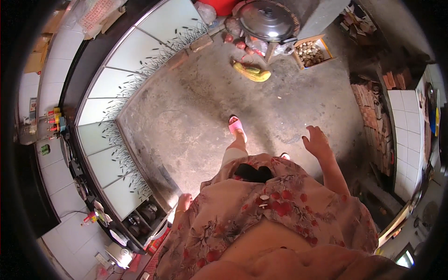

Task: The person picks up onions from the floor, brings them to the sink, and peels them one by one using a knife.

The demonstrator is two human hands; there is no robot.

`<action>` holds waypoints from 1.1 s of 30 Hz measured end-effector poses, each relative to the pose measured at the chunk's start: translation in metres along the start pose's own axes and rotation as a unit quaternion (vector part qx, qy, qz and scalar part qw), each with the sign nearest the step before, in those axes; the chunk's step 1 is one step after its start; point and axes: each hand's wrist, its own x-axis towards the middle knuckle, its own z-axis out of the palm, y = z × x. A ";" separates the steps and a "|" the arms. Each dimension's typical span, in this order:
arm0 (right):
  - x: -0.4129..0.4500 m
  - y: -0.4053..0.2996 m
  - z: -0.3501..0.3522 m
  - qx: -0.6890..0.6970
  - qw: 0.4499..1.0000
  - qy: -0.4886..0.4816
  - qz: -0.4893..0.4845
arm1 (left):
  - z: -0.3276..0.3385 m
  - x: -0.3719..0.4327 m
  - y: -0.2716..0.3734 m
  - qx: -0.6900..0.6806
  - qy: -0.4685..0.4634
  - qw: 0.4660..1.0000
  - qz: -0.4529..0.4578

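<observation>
My right hand (pixel 316 142) hangs in the air over the concrete floor (pixel 196 115), holding nothing, its thumb apart from the fingers. Low at my left side is my left hand (pixel 184 202), partly covered by my floral shirt (pixel 210 213); whether it holds anything cannot be made out. Under me, one foot in a pink slipper (pixel 237 126) is stepped forward. Farther ahead, a long yellow gourd (pixel 257 75) lies on the floor with a smaller green one (pixel 252 70) against it.
Glass-fronted cabinets (pixel 105 108) under a dark counter line the left. Ahead are a lidded metal pot (pixel 267 21), red onions (pixel 240 44) and a cardboard box (pixel 300 63) of garlic-like bulbs (pixel 309 52). Stacked firewood (pixel 372 122) and a white-tiled stove side (pixel 406 136) stand right.
</observation>
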 end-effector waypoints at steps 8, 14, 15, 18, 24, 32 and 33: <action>0.118 -0.127 -0.012 0.037 0.997 -0.067 0.001 | -0.227 0.097 0.206 -0.362 0.144 0.912 -0.126; 0.207 -0.133 0.000 0.053 0.990 -0.128 0.029 | -0.297 0.187 0.334 -0.271 0.135 0.953 -0.032; 0.224 -0.133 0.004 0.059 0.988 -0.141 0.035 | -0.301 0.199 0.344 -0.270 0.133 0.953 -0.034; 0.293 -0.124 0.030 0.082 0.984 -0.158 0.025 | -0.320 0.240 0.392 -0.257 0.075 0.963 -0.022; 0.434 -0.127 0.091 0.141 0.960 -0.231 0.069 | -0.362 0.336 0.482 -0.211 -0.001 0.977 0.000; 0.586 -0.128 0.212 0.396 0.834 -0.152 0.351 | -0.381 0.598 0.548 0.184 0.100 0.865 0.456; 0.597 -0.115 0.238 0.433 0.806 -0.102 0.389 | -0.371 0.616 0.586 0.093 0.008 0.953 0.287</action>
